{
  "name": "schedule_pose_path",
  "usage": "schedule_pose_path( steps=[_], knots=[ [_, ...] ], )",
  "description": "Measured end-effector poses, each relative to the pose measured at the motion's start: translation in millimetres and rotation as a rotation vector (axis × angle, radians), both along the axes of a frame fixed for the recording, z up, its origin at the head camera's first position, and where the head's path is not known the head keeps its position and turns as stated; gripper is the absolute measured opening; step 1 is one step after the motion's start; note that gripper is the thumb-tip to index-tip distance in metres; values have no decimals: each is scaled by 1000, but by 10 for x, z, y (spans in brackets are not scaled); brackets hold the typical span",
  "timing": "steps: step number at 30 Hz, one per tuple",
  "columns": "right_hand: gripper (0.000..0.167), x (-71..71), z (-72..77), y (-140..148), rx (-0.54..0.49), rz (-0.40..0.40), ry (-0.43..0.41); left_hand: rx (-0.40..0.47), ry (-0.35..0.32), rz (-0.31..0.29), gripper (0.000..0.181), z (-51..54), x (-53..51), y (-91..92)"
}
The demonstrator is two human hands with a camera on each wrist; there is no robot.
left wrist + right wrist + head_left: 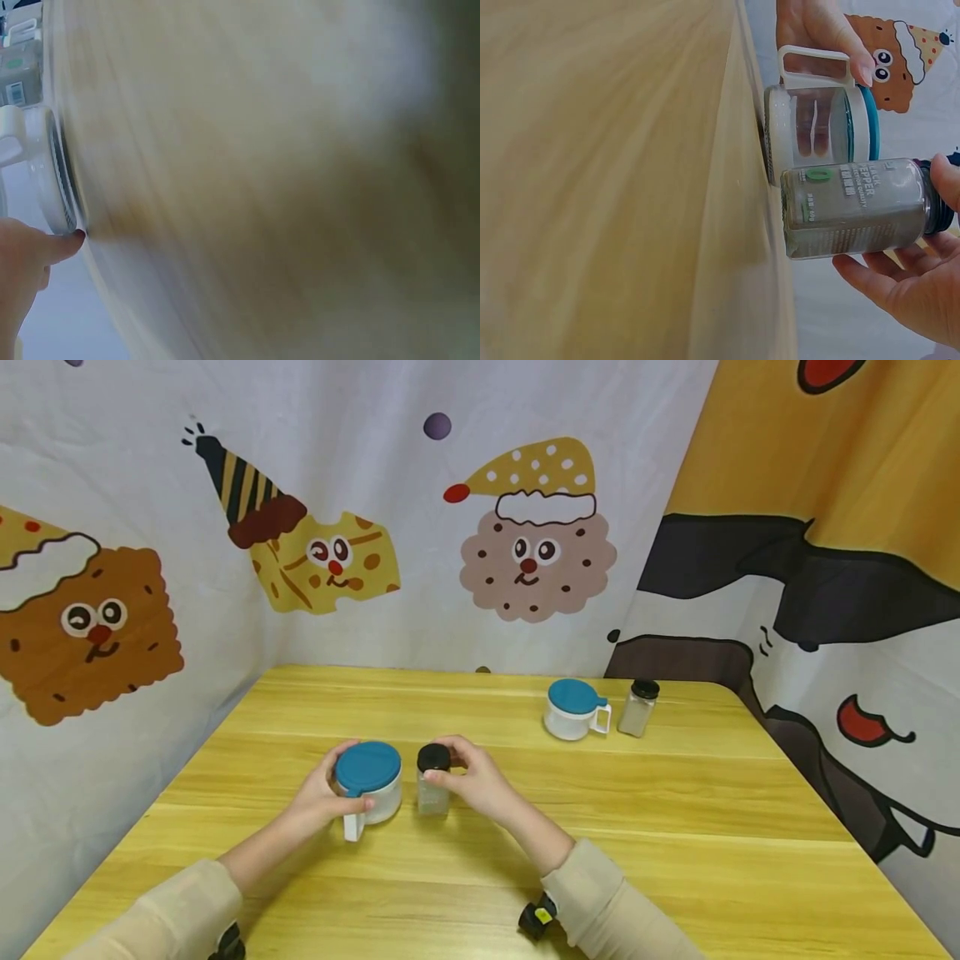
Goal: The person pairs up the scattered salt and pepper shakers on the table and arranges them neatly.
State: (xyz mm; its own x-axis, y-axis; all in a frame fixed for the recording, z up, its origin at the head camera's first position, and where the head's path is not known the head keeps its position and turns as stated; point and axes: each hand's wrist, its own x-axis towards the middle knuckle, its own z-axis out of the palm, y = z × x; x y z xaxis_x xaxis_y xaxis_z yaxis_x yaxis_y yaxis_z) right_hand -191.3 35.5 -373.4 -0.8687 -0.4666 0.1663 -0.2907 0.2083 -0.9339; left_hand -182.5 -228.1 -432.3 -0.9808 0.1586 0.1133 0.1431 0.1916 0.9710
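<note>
A clear seasoning jar (386, 800) with a blue lid and a white handle stands upright on the left part of the table. My left hand (317, 795) grips it from the left, its thumb near the handle; in the left wrist view a fingertip touches the jar (46, 176) low down. Just to the right, my right hand (480, 783) holds a black pepper bottle (855, 214) by its black cap end, between thumb and fingers. The bottle is upright, with a narrow gap to the jar in the head view. Whether its base touches the table I cannot tell.
A second blue-lidded jar (568, 724) stands at the back right of the wooden table (675, 827), its handle turned right. Beside it is another black-capped bottle (636, 717). A printed curtain (420, 643) hangs behind the table.
</note>
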Motion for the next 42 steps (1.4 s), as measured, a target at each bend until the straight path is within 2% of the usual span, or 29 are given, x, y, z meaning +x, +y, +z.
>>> schedule_pose_path(
  steps=[9,16,18,28,36,39,42],
  knots=[
    [40,-10,-17,-16,6,-14,-4,15,-1,-45,96,0,9,-51],
    [42,-185,-334,-58,3,-32,-9,12,-5,-64,97,7,24,-67],
    [42,-193,-360,-64,11,-41,-7,10,-2,-66,97,6,26,-69],
    [40,-170,-365,-76,23,-57,7,-14,15,-109,101,-20,21,-107],
    [38,-156,-362,-97,38,-68,1,-44,18,-141,106,4,42,-135],
    [37,-57,-207,-97,47,-57,12,-39,16,-154,106,8,46,-139],
    [37,-46,-191,-101,47,-50,3,-33,19,-164,105,-2,41,-147]
  ],
)
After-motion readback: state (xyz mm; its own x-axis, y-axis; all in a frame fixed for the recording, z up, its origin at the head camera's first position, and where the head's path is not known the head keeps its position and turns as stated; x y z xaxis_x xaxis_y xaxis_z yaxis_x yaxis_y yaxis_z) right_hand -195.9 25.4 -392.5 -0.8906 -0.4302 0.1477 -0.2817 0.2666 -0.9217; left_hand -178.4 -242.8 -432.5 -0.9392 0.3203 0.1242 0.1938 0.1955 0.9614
